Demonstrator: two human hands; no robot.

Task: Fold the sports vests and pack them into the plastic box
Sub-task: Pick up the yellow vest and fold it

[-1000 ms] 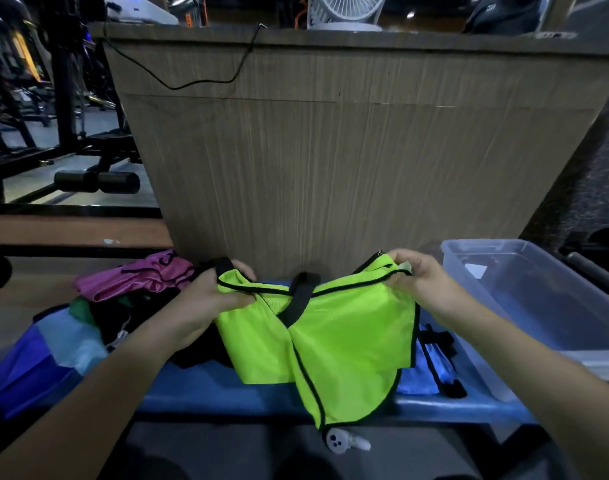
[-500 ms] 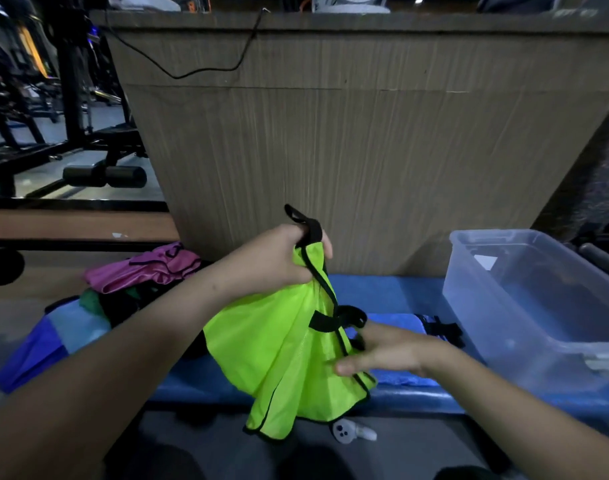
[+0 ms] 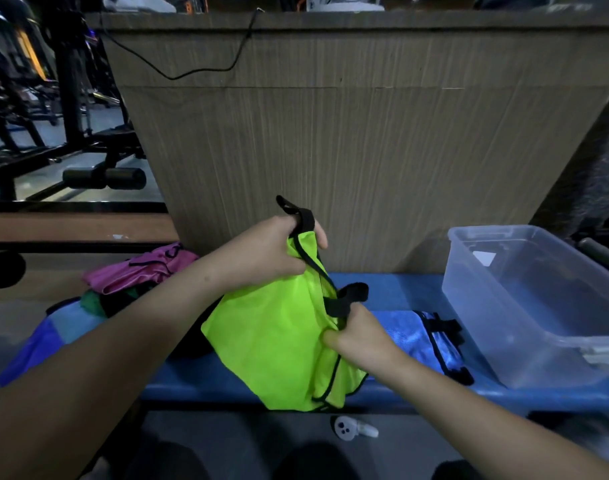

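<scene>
Left hand (image 3: 275,251) grips the neon green vest (image 3: 271,344) at its top, fingers curled round the bunched fabric and black strap. Right hand (image 3: 360,336) pinches the vest's right edge lower down. Vest hangs over the blue surface (image 3: 393,292), left of the plastic box (image 3: 538,306).

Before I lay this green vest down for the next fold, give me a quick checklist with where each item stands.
1. Left hand grips the green vest at its top: ok.
2. Right hand pinches the side edge by the black strap: ok.
3. Vest folded flat: not ok, it hangs bunched.
4. Landing spot on the blue bench: not ok, a blue vest lies there.
5. Plastic box open, within reach: ok.
</scene>
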